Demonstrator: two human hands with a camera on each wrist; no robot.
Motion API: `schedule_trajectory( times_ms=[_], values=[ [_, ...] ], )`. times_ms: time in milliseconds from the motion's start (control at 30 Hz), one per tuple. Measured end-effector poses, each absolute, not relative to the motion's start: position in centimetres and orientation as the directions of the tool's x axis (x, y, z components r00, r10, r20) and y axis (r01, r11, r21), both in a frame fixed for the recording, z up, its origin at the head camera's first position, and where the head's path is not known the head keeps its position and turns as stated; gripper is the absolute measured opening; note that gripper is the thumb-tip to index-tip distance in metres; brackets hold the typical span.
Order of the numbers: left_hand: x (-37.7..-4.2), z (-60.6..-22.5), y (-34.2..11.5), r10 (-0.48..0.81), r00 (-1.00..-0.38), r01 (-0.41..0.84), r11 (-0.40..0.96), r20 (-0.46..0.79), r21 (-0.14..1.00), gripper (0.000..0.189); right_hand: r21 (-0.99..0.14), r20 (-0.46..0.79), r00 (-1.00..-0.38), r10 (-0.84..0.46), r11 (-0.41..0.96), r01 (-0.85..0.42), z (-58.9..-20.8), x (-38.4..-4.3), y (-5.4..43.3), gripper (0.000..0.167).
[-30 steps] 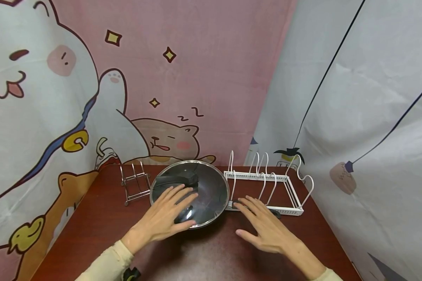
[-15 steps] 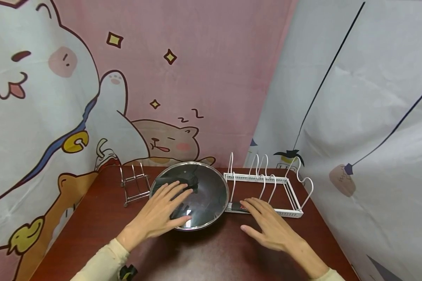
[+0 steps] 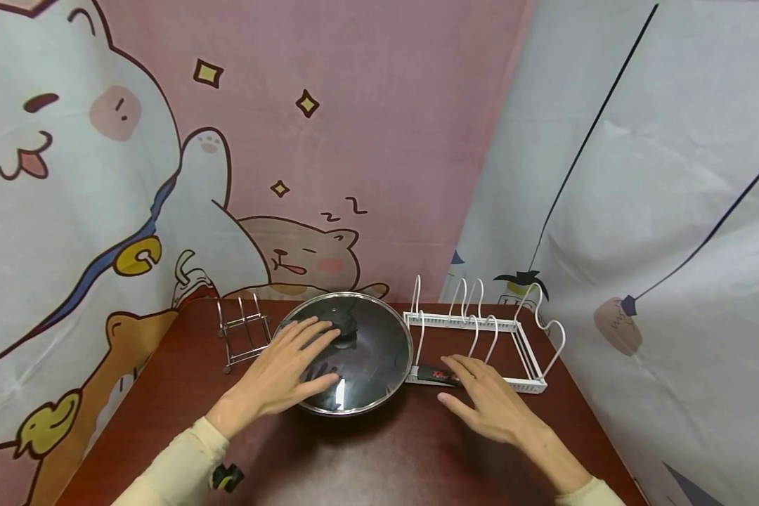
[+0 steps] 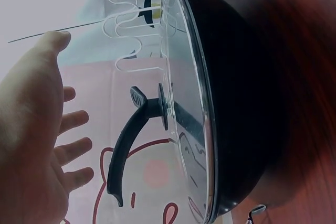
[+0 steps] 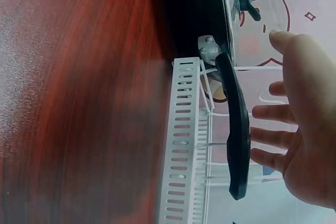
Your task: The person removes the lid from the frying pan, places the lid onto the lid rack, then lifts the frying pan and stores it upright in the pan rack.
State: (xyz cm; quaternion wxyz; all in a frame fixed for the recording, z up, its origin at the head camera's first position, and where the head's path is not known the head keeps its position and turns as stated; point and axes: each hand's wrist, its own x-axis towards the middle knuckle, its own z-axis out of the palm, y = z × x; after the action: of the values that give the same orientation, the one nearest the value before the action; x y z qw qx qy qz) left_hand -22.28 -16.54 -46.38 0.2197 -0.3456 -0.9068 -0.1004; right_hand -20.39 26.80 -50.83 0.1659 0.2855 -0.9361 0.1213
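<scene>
A black frying pan (image 4: 252, 108) stands on the table, covered by a glass lid (image 3: 376, 344) with a metal rim. The lid's curved black handle (image 4: 126, 145) rises from its centre. My left hand (image 3: 278, 372) is spread over the lid's left side; the left wrist view shows it apart from that handle. My right hand (image 3: 496, 404) hovers beside the pan's black handle (image 5: 237, 129), fingers extended. In the right wrist view its fingertips come close to the handle; whether they touch, I cannot tell. Neither hand holds anything.
A white adjustable rack (image 3: 526, 385) with upright wire loops stands right of the pan, the pan handle lying over its front rail. Left of the pan is a small metal wire rack (image 3: 247, 325). A small black object (image 3: 226, 478) is by the left sleeve.
My left hand has drifted left over the lid, uncovering more of it. My right hand has shifted slightly right, so more of the pan handle shows. The pan has stayed put.
</scene>
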Motion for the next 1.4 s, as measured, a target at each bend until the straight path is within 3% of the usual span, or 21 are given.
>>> schedule_trajectory(
  times_ms=[400,867,1400],
  values=[
    [-23.6,-45.9,-16.8,0.581,-0.662,0.667,0.745,0.474,0.017,0.077,-0.138,0.356,-0.800,-0.483,0.819,-0.556,-51.0,-21.1,26.7,0.065],
    [-25.4,-45.7,-17.1,0.541,-0.729,0.618,0.783,0.419,0.064,0.077,-0.158,0.282,-0.844,-0.456,0.846,-0.509,-51.4,-22.0,26.4,0.061],
    [-26.8,-45.7,-17.1,0.511,-0.750,0.585,0.809,0.421,0.062,0.077,-0.201,0.217,-0.884,-0.414,0.867,-0.456,-52.0,-22.7,26.3,0.054]
  ],
)
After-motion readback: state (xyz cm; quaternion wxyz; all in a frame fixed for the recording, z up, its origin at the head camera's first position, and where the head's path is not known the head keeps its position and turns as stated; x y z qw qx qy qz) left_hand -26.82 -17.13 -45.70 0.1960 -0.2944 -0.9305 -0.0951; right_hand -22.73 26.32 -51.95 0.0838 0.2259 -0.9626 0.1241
